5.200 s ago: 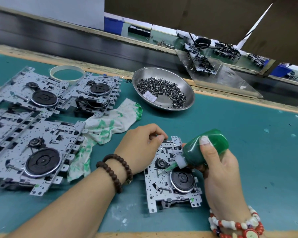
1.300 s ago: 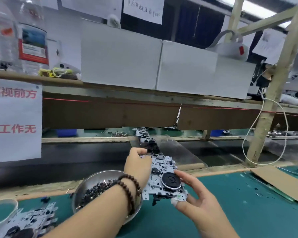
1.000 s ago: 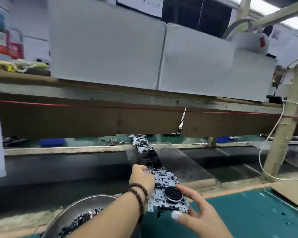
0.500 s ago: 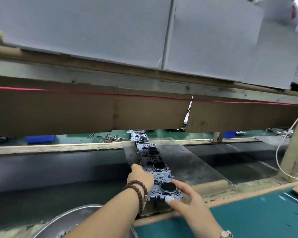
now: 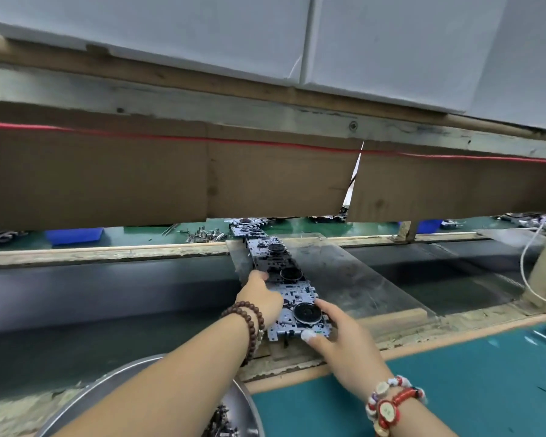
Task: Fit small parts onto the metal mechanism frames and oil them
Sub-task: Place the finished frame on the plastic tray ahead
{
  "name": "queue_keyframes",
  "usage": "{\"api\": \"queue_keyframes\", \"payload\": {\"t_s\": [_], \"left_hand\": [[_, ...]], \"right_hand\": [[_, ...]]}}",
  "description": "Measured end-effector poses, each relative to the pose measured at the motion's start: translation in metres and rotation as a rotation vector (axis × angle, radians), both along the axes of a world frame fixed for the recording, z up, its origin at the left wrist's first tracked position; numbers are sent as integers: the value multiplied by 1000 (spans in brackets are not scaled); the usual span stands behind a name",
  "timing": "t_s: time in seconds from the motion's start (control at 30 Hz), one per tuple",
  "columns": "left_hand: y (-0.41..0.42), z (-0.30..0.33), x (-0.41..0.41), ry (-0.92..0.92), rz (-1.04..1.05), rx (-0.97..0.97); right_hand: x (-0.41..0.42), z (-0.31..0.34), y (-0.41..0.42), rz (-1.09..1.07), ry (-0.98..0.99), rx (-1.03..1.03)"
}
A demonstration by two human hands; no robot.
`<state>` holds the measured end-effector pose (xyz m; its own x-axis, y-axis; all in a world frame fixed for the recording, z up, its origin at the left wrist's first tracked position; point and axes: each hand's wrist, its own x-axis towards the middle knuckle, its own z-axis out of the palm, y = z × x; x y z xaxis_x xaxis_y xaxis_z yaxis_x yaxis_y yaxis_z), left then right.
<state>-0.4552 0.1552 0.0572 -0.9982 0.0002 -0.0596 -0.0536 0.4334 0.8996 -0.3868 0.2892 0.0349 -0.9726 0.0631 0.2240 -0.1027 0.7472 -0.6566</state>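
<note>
Clear ramp (image 5: pixel 344 275) spans belt; we grip nearest frame (image 5: pixel 300 313), left hand (image 5: pixel 260 296) and right hand (image 5: pixel 338 329) fingers clamped on sides, long axis up-ramp

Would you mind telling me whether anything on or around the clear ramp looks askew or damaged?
The row of frames on the clear ramp looks orderly, with the left hand and right hand on the nearest frame. The only oddity is above: the cardboard skirt has a slanted gap between panels.
</note>
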Motion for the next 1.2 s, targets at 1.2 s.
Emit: {"api": "queue_keyframes", "payload": {"t_s": [1.2], "left_hand": [[-197,4,337,-50,-53,-1135]], "right_hand": [[263,5,-20,266,-266,-332]]}}
